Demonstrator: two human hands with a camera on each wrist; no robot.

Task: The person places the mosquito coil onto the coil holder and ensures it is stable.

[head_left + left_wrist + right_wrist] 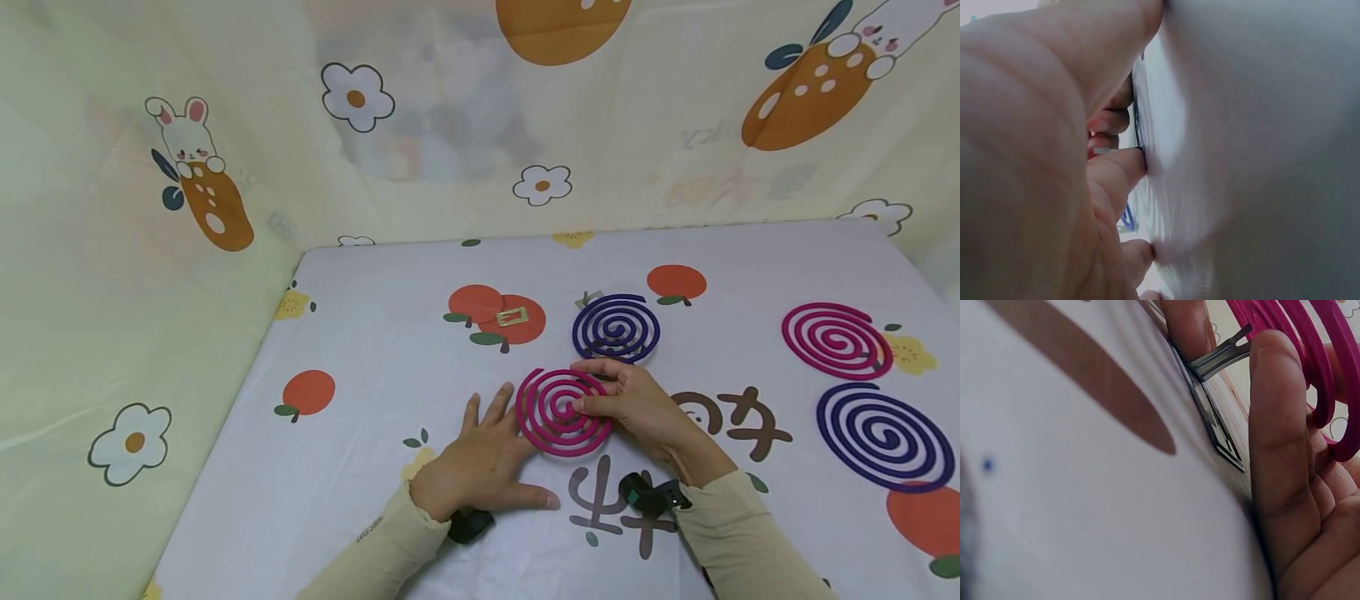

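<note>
Over the printed tablecloth, my right hand [637,408] pinches a pink spiral mosquito coil [567,410] by its right side, thumb on top near the centre. In the right wrist view a thin metal coil stand [1219,359] lies on the cloth, its forked prong sticking up against the coil's underside. My left hand [483,458] rests palm down on the cloth, fingers spread and straight. Its index finger reaches under the coil's left edge and is partly hidden there. Just behind the right fingertips lies a dark blue coil [617,327].
At the right lie another pink coil [837,340] and another dark blue coil [885,435]. A small gold metal stand [513,316] lies flat at the back, left of the nearer blue coil. A cloth-covered wall [450,192] rises behind the table.
</note>
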